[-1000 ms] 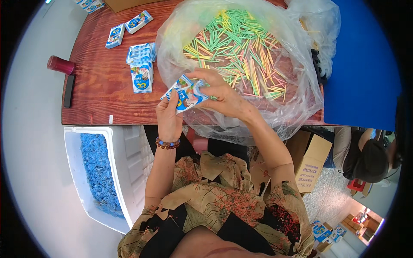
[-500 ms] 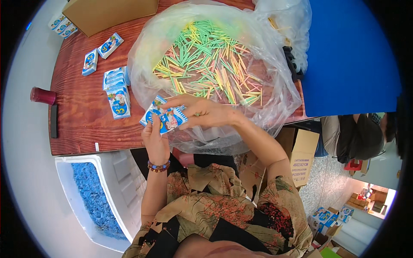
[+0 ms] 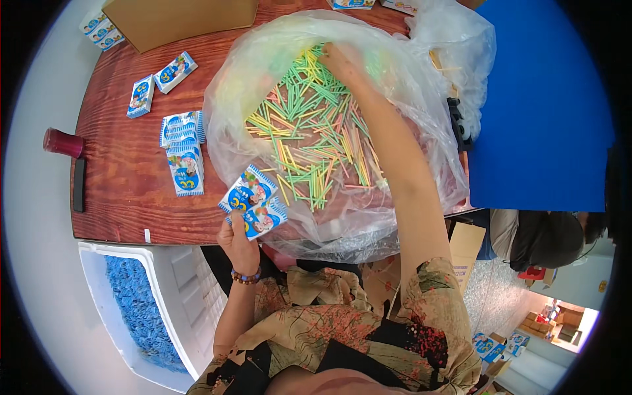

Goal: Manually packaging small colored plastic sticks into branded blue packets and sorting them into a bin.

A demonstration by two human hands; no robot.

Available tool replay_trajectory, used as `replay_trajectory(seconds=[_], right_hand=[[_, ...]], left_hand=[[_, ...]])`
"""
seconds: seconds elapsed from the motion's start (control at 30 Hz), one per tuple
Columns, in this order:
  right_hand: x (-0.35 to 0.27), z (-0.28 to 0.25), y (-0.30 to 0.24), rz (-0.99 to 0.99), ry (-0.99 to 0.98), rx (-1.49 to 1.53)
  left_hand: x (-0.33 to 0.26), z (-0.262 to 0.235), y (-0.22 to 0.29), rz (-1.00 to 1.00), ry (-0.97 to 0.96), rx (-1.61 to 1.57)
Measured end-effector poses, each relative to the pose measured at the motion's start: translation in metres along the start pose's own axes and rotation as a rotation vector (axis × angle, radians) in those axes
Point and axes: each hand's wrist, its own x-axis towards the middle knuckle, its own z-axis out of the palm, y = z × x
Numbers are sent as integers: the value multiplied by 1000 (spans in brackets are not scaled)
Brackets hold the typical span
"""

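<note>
Down by our lap, beside the patterned shirt [image 3: 342, 329], stands a white bin [image 3: 191, 289] with blue packets heaped in it, close enough to the table edge that things can be dropped in without a stretch. Just above it our left hand [image 3: 238, 243] rises with a bead bracelet [image 3: 246, 278] at the wrist, its fingers closed around two small blue-and-white packets [image 3: 253, 203]. We hold them fanned and upright at the near rim of the bag, which looks like a way to keep them ready while the other hand works. Beyond them spreads the big clear plastic bag [image 3: 368, 217], its mouth rolled wide open so the heap of green, yellow and pink sticks [image 3: 309, 138] lies within easy reach. Our right hand [image 3: 342, 60] is stretched to the far side of that heap, fingers curled down among the sticks; whether they already pinch any we cannot tell. Left of the bag, on the wooden table [image 3: 125, 197], a small stack of the same packets [image 3: 184, 155] lies with two loose ones [image 3: 158, 82] farther off. At the table's left end sit a dark red cup [image 3: 63, 142] and a black bar [image 3: 79, 184]. Farthest away rests a cardboard box [image 3: 184, 20].
</note>
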Motion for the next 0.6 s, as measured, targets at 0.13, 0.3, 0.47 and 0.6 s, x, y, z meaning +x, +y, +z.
replay_trajectory(seconds=[0.13,0.3,0.47,0.6], right_hand=[[24,4,-3,-21,-97,-187],[14,0,-23,-126,-209,-114],[16,17,21,-207,-92,-171],[8,16,21,-198,11,-67]], left_hand=[[-2,-4,-3,-13,-12,4],[-2,-16,-4,3,-16,-11],[1,-8,-8,23,-38,29],[0,-3,-2,-25,21,66]])
